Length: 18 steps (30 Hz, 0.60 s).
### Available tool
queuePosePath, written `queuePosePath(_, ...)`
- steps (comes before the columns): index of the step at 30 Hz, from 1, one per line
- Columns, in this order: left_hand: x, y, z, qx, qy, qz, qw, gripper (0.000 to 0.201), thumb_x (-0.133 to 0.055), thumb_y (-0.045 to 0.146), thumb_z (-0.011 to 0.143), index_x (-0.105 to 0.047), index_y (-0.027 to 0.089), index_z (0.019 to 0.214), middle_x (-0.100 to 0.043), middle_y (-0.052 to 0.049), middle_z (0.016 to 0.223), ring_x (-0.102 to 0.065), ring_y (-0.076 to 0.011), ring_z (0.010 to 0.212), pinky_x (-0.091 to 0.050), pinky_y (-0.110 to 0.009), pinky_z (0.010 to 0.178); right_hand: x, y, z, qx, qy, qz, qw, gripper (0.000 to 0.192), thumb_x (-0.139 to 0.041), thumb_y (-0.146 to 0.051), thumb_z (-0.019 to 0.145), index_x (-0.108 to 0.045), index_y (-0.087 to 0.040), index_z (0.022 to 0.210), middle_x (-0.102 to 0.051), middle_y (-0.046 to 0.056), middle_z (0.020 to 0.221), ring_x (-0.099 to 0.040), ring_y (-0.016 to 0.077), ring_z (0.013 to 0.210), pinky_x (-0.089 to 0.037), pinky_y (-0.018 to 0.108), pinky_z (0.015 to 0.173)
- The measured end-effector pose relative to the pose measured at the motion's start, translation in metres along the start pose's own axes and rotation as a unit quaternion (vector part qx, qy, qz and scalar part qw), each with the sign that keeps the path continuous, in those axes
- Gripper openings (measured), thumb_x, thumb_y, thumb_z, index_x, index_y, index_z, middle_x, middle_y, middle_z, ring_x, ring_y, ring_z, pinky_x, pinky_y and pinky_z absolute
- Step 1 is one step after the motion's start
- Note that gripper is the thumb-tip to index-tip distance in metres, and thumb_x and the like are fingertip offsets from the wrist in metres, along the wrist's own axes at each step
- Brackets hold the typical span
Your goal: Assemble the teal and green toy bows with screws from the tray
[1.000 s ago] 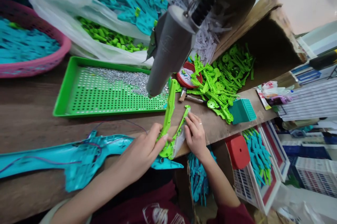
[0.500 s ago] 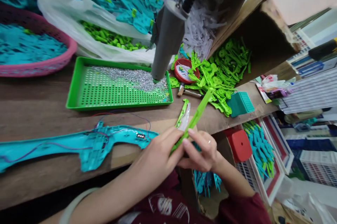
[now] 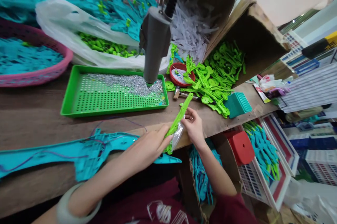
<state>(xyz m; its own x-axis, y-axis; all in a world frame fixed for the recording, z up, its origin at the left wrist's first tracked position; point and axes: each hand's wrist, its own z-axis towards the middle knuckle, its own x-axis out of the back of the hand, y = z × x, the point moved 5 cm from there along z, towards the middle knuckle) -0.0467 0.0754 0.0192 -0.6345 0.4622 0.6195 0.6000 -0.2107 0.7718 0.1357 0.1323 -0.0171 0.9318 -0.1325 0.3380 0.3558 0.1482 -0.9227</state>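
My left hand (image 3: 155, 141) is closed around a long lime-green plastic strip (image 3: 181, 111), which slants up and away from me. Just to its right, my right hand (image 3: 193, 125) has its fingers curled, thumb and fingertips at the upper end of a clear plastic piece (image 3: 178, 133). The clear piece lies close along the strip and is partly covered by it. Left of my hands rests a turquoise toy-gun shell half (image 3: 92, 150), open side up, with thin wires running through it; my left forearm crosses in front of its right part.
A grey hanging screwdriver (image 3: 155, 41) points down over a green perforated tray (image 3: 86, 110) of small screws. Loose lime-green parts (image 3: 210, 80) spill from a cardboard box (image 3: 263, 41). A brush (image 3: 177, 93), a red basket (image 3: 181, 83) and a teal block (image 3: 239, 104) stand nearby.
My right hand has left the green strip and moved to the clear piece. My left hand keeps the strip, now lower and farther left. The view has shifted slightly.
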Motion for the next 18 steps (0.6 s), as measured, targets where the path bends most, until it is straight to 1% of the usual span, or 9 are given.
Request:
queuePosePath(3,0.001,-0.005,0.000,-0.015,0.010,-0.022,1.000,0.038,-0.029,0.044,0.101,-0.058,0.022,0.113,-0.072,-0.011,0.111,-0.071,-0.0302,0.101,-0.050,-0.040,0.085,0.003,-0.011,-0.009,0.037,0.025,-0.073,0.996,0.035,-0.068,-0.029,0.085,-0.069,-0.018,0.119,-0.063,0.008,0.106,-0.067,0.0145,0.080,-0.061,0.026,0.066)
queuePosePath(6,0.001,-0.009,0.000,-0.002,0.003,-0.026,1.000,0.040,-0.029,0.045,0.101,-0.060,0.022,0.111,-0.073,-0.011,0.105,-0.071,-0.0310,0.097,-0.051,-0.040,0.084,0.006,-0.018,-0.015,0.072,0.039,-0.123,0.989,0.038,-0.062,-0.024,0.090,-0.066,-0.022,0.128,-0.055,0.007,0.112,-0.063,0.0103,0.076,-0.060,0.024,0.065)
queuePosePath(8,0.002,-0.010,-0.001,-0.006,0.006,-0.031,0.999,0.041,-0.029,0.044,0.101,-0.061,0.021,0.112,-0.074,-0.011,0.101,-0.071,-0.0306,0.095,-0.051,-0.039,0.081,0.005,-0.020,-0.017,0.085,0.041,-0.130,0.987,0.035,-0.059,-0.023,0.092,-0.067,-0.023,0.126,-0.052,0.006,0.112,-0.061,0.0092,0.075,-0.059,0.024,0.065)
queuePosePath(11,0.003,-0.011,-0.002,-0.026,0.013,-0.048,0.998,0.041,-0.029,0.042,0.101,-0.061,0.021,0.115,-0.074,-0.010,0.097,-0.071,-0.0296,0.093,-0.052,-0.037,0.079,0.002,-0.022,-0.018,0.100,0.036,-0.150,0.983,0.028,-0.059,-0.023,0.093,-0.071,-0.021,0.117,-0.052,0.008,0.112,-0.059,0.0099,0.073,-0.058,0.025,0.063)
queuePosePath(14,0.002,-0.014,-0.002,-0.018,0.013,-0.038,0.999,0.041,-0.027,0.042,0.101,-0.061,0.021,0.109,-0.073,-0.009,0.087,-0.071,-0.0292,0.086,-0.051,-0.036,0.073,-0.004,-0.026,-0.018,0.106,0.018,-0.197,0.974,0.026,-0.059,-0.025,0.093,-0.072,-0.020,0.115,-0.055,0.011,0.116,-0.057,0.0113,0.071,-0.055,0.027,0.059)
queuePosePath(15,0.001,-0.015,-0.002,-0.015,0.011,-0.029,0.999,0.041,-0.027,0.043,0.101,-0.061,0.022,0.108,-0.072,-0.008,0.085,-0.071,-0.0291,0.084,-0.051,-0.036,0.071,-0.006,-0.028,-0.019,0.108,0.011,-0.221,0.969,0.026,-0.059,-0.025,0.094,-0.072,-0.020,0.115,-0.057,0.011,0.116,-0.058,0.0132,0.074,-0.056,0.029,0.062)
queuePosePath(16,0.001,-0.016,-0.002,-0.013,0.010,-0.020,1.000,0.041,-0.026,0.043,0.101,-0.061,0.022,0.108,-0.073,-0.008,0.086,-0.071,-0.0290,0.083,-0.050,-0.036,0.070,-0.007,-0.031,-0.020,0.114,0.003,-0.250,0.962,0.026,-0.057,-0.025,0.095,-0.072,-0.020,0.116,-0.058,0.012,0.115,-0.061,0.0165,0.081,-0.058,0.033,0.069)
queuePosePath(17,0.000,-0.016,-0.002,-0.013,0.008,-0.013,1.000,0.042,-0.025,0.043,0.102,-0.061,0.022,0.108,-0.073,-0.009,0.087,-0.072,-0.0292,0.083,-0.050,-0.036,0.070,-0.009,-0.033,-0.021,0.122,-0.003,-0.282,0.951,0.026,-0.055,-0.025,0.096,-0.072,-0.020,0.116,-0.060,0.013,0.117,-0.062,0.0208,0.092,-0.058,0.038,0.079)
queuePosePath(18,-0.001,-0.016,-0.002,-0.014,0.008,-0.013,1.000,0.042,-0.025,0.044,0.102,-0.060,0.023,0.109,-0.074,-0.009,0.088,-0.072,-0.0295,0.084,-0.049,-0.037,0.070,-0.010,-0.035,-0.022,0.132,-0.007,-0.316,0.940,0.027,-0.053,-0.024,0.098,-0.072,-0.020,0.117,-0.060,0.015,0.121,-0.061,0.0255,0.105,-0.056,0.044,0.089)
